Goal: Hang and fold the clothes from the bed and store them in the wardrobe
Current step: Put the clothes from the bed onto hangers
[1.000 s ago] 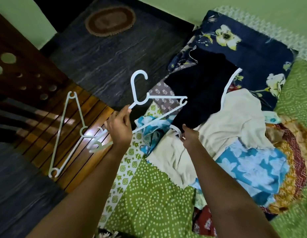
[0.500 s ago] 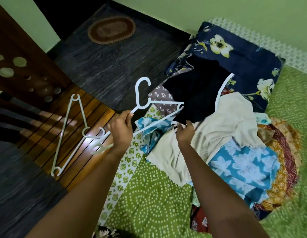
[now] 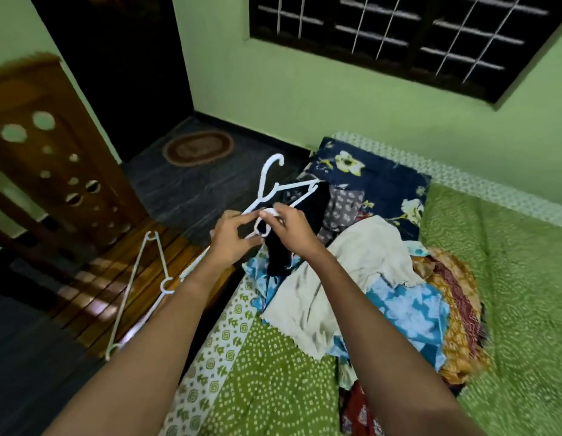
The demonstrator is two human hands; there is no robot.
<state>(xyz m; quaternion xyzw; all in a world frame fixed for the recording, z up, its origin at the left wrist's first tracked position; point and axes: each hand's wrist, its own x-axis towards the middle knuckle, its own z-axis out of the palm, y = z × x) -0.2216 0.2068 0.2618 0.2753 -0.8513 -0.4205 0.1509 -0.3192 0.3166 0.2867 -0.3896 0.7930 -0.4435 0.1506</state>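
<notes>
My left hand (image 3: 234, 239) grips a white plastic hanger (image 3: 267, 187) by its shoulder, hook pointing up. My right hand (image 3: 292, 228) pinches the white-trimmed edge of a black garment (image 3: 308, 215) and holds it up against the hanger; the garment hangs down from there. On the green patterned bed (image 3: 509, 278) lies a heap of clothes: a cream piece (image 3: 361, 262), a blue and white print (image 3: 412, 313), and red and yellow prints at the right.
More white hangers (image 3: 144, 278) lie on a slatted wooden bench (image 3: 94, 297) left of the bed. A navy floral pillow (image 3: 367, 171) sits at the bed's head. An oval mat (image 3: 198, 147) lies on the dark floor by a dark doorway. A barred window is above.
My right hand has lifted the black garment off the pile and brought it up to the hanger. The view has tilted upward, showing the wall and window.
</notes>
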